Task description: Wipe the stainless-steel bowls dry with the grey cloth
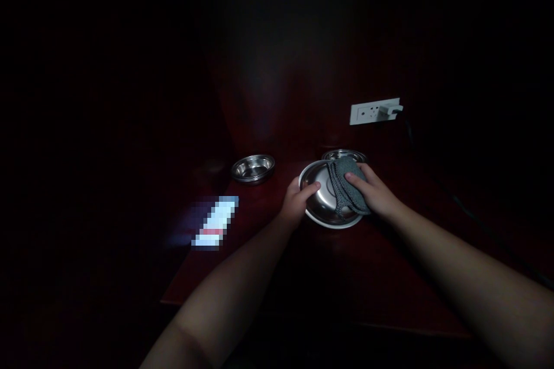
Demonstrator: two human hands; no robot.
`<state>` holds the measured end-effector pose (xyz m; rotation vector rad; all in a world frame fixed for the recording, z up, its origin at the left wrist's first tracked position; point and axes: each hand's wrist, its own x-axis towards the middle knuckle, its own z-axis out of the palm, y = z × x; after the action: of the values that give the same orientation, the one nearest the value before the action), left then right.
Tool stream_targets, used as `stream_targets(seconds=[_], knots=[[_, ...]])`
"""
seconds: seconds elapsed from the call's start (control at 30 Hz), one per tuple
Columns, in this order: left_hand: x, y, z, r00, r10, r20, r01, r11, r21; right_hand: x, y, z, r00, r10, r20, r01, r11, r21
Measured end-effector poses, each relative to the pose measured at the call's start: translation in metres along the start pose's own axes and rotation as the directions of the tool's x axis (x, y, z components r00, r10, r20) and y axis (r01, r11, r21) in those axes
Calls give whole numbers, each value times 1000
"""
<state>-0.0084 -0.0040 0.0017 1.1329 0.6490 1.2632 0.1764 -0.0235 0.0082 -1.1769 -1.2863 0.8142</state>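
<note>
Bright panel (215,223): at left edge of red table (262,204); pixelated, content unreadable.
Left dish (253,169): metal, on table; number of layers hard to tell.
Left hand (298,200): clamped on bowl rim, thumb on face, fingers hidden behind.
Metal bowl (322,203): between both hands, over table; right part covered by cloth.
Rear dish (341,153): mostly hidden behind bowl and cloth.
Grey cloth (352,184): against bowl.
Right hand (375,189): closed on cloth, fingers partly hidden.
Wall socket (367,113): plug (389,110) in right end; cable (465,207) fades into dark.
</note>
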Motion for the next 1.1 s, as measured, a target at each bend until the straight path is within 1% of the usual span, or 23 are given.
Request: stream_targets(seconds=[0.27,0.4,0.53,0.63,0.67,0.7,0.77,0.8,0.87,0.93,0.97,1.1], knots=[[2,-5,-1,1000,12,10,-12,1000,-16,-1,-3,0,1000,-10,-20,10,1000,-9],[1,-6,-2,1000,7,21,-5,998,-59,0,-2,2,999,-29,-44,30,999,22],[1,-4,-1,1000,-10,26,13,990,-139,1,-1,4,998,-16,-64,19,998,56],[1,-1,0,999,-30,-31,21,966,-257,2,-3,5,992,-36,-124,45,996,73],[0,0,0,999,-34,-33,23,953,-302,2,-3,5,987,-41,-154,53,996,77],[-1,1,1,999,-37,-17,30,939,-342,3,-4,5,982,-43,-186,58,995,76],[-5,1,2,997,-43,66,65,922,-381,3,-5,4,968,-45,-248,61,997,56],[-7,1,3,992,-52,116,91,926,-365,3,-6,4,961,-47,-271,60,997,40],[-13,1,5,980,-84,182,131,955,-266,3,-6,3,956,-49,-288,56,998,19],[-18,0,8,981,-92,173,117,983,-142,2,-5,2,960,-57,-275,60,998,5],[-19,0,9,982,-85,168,104,988,-113,1,-5,1,962,-71,-264,71,997,-7],[-17,2,12,989,-10,149,27,993,-115,0,-3,1,967,-129,-219,118,991,-62]])
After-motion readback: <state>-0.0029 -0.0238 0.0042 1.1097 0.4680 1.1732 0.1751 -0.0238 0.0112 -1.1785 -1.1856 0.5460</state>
